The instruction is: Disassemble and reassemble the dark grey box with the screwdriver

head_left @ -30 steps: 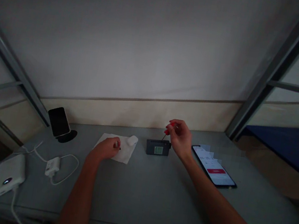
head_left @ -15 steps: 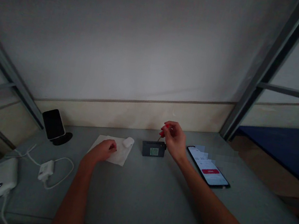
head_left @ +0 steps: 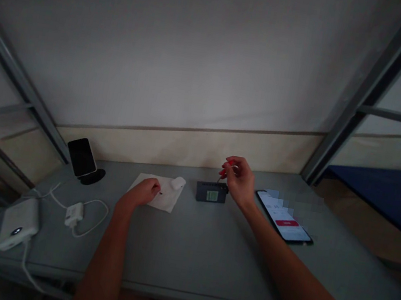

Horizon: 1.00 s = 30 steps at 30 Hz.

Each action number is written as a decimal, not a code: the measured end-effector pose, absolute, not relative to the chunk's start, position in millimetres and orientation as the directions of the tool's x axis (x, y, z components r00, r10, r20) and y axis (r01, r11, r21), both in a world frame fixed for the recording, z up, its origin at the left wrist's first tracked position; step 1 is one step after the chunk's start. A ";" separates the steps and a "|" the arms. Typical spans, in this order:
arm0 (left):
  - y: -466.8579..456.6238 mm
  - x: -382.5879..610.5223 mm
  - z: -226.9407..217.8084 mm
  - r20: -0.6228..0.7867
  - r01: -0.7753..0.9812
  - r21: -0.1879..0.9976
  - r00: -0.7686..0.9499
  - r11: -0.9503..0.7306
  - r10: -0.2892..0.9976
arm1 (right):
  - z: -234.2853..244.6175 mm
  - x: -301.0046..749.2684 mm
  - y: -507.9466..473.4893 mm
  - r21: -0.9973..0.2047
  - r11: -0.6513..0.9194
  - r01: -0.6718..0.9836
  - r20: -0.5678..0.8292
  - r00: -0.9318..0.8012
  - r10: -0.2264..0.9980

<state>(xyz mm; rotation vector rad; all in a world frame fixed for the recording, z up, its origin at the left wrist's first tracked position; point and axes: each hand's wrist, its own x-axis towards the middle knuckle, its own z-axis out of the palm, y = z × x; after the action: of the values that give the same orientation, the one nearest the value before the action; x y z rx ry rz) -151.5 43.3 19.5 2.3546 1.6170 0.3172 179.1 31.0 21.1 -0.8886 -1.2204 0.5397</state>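
Note:
My left hand [head_left: 144,192] rests on a white sheet of paper [head_left: 166,195] with its fingers curled, pinching something small and dark that I cannot make out. A small white case [head_left: 178,183] sits at the paper's far right corner. My right hand [head_left: 238,179] hovers just above and right of a small dark box [head_left: 211,192] with a green label. Its fingers pinch a thin tool with a red handle, the tip pointing down at the box's top.
A lit phone [head_left: 283,223] lies flat to the right of the box. A dark phone on a stand [head_left: 82,159] is at the back left. A white charger with cable [head_left: 74,212] and a white power bank [head_left: 19,230] lie at the left. Metal frame posts [head_left: 369,90] flank the grey table [head_left: 191,255].
Both hands stay almost where they were; only the camera view shifts slightly. The right hand keeps the thin tool above the dark box.

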 end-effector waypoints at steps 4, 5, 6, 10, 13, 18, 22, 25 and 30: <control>45.1 -150.0 16.6 0.116 0.889 0.286 0.339 -0.358 0.934 | 19.9 176.6 30.1 -0.822 0.567 0.057 0.557 0.289 0.779; 45.4 -147.6 16.7 0.141 0.887 0.284 0.336 -0.363 0.931 | 20.1 175.9 29.6 -0.824 0.564 0.050 0.553 0.288 0.782; 45.5 -144.3 17.2 0.166 0.881 0.291 0.337 -0.372 0.927 | 20.4 175.2 29.1 -0.826 0.562 0.046 0.550 0.287 0.784; 43.9 -125.0 22.5 0.243 0.825 0.359 0.368 -0.436 0.897 | 21.5 173.0 28.3 -0.826 0.562 0.049 0.551 0.281 0.786; 42.0 -111.0 24.7 0.295 0.781 0.399 0.386 -0.480 0.874 | 21.9 172.6 28.8 -0.820 0.570 0.051 0.560 0.277 0.781; 40.9 -99.8 20.6 0.340 0.734 0.462 0.372 -0.498 0.864 | 22.8 172.9 28.3 -0.826 0.561 0.050 0.552 0.275 0.787; 40.6 -98.4 19.1 0.365 0.719 0.474 0.365 -0.508 0.857 | 23.6 173.3 27.1 -0.823 0.565 0.060 0.558 0.278 0.782; 40.2 -97.7 21.3 0.377 0.718 0.467 0.366 -0.516 0.851 | 24.8 173.4 25.6 -0.824 0.561 0.083 0.561 0.270 0.783; 38.2 -94.1 25.2 0.370 0.718 0.474 0.363 -0.510 0.855 | 27.0 173.0 23.2 -0.812 0.573 0.112 0.581 0.258 0.772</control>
<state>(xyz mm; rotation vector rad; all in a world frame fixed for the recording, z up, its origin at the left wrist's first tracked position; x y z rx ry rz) -94.1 38.2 25.2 2.3934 1.4097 0.8639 173.0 23.2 27.0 -0.8832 -1.2531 0.5368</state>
